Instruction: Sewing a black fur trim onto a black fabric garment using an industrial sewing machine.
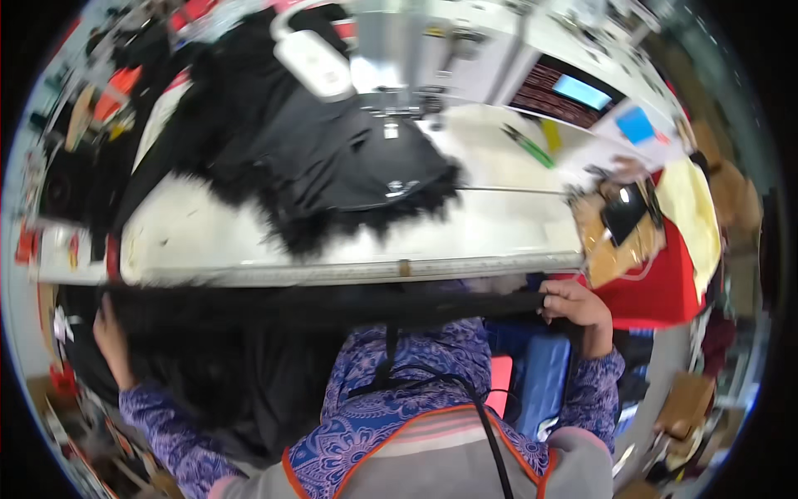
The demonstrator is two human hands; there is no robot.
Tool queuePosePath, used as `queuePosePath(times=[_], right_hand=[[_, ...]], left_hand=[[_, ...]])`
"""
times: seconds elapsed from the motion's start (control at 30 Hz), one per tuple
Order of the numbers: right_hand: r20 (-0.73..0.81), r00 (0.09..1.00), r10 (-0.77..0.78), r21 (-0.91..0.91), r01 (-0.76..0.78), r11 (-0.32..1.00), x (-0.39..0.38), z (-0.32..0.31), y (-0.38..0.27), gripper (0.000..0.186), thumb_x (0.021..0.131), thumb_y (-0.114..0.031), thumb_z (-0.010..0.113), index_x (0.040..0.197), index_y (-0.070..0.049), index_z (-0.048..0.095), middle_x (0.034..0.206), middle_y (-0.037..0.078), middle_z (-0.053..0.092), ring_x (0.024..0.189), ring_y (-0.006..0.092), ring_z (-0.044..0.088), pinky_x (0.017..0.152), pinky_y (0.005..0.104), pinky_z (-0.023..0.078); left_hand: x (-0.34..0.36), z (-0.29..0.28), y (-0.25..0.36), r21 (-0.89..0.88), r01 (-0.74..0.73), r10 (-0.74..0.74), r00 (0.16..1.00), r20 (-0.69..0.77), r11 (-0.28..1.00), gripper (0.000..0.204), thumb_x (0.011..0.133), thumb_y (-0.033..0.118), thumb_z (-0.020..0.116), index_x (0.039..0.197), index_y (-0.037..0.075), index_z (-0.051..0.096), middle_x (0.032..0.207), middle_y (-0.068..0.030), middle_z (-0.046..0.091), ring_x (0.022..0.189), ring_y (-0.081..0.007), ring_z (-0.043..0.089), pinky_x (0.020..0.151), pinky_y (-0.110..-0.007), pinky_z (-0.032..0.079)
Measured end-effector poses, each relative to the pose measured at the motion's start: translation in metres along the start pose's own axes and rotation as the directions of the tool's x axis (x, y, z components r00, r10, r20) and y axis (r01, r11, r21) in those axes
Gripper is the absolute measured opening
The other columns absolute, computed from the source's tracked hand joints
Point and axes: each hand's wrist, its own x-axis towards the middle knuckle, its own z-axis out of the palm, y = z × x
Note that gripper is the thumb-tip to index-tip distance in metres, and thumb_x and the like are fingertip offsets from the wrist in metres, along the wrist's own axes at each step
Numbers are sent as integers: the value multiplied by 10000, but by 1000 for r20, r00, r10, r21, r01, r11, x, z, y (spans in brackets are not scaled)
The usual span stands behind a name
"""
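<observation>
A long black fabric strip (332, 308) is stretched across my front, just below the near edge of the sewing table (208, 241). Its left end is pinched in my left hand (110, 339), whose fingers are slightly blurred. Thumb and fingers of my right hand (579, 308) are closed on the other end. More black cloth (208, 374) hangs below the strip over my lap on the left. On the table, a black garment with a fluffy trim (324, 158) lies beneath the sewing machine's needle area (391, 104).
Along the table's front edge runs a measuring tape (465, 268). Green-handled snips (529, 147) lie right of the machine. At the right are a tan packet (611, 249) with a black item on it and red cloth (657, 291). A blue box (542, 374) stands below.
</observation>
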Motion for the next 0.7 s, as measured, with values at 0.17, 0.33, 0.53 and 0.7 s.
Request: queuePosePath(times=[0.17, 0.33, 0.53, 0.7], right_hand=[[-131, 989, 63, -295, -100, 950, -16, -6, 14, 199, 971, -235, 555, 951, -48, 618, 681, 9, 545, 642, 81, 533, 587, 244, 435], [74, 929, -362, -564, 339, 753, 31, 63, -7, 218, 907, -253, 609, 1001, -59, 642, 778, 157, 642, 717, 331, 635, 663, 410, 498], [96, 916, -389, -687, 344, 640, 38, 69, -43, 257, 896, -298, 589, 982, -57, 607, 854, 194, 646, 790, 393, 619, 692, 451, 489], [-182, 940, -289, -533, 153, 832, -32, -13, -35, 216, 949, -237, 567, 1001, -41, 642, 840, 163, 646, 776, 256, 628, 731, 350, 492]], left_hand=[[0, 13, 12, 985, 97, 179, 976, -122, 146, 366, 947, 294, 541, 1164, 6, 601, 1114, -208, 621, 1048, -361, 590, 882, -452, 465], [-121, 186, 177, -21, -427, 399, 825, 401, 904, 492, 749, 105, 744, 1190, -33, 577, 1191, -178, 612, 1096, -303, 587, 962, -386, 440], [-195, 345, 286, -554, -120, 566, 216, 795, 824, 808, 801, 217, 751, 1436, -10, 305, 1090, -223, 636, 989, -335, 646, 843, -358, 505], [-166, 359, 283, -471, -222, 519, 300, 800, 854, 237, 923, 183, 615, 855, -43, 602, 646, -109, 520, 603, -177, 462, 577, -318, 411]])
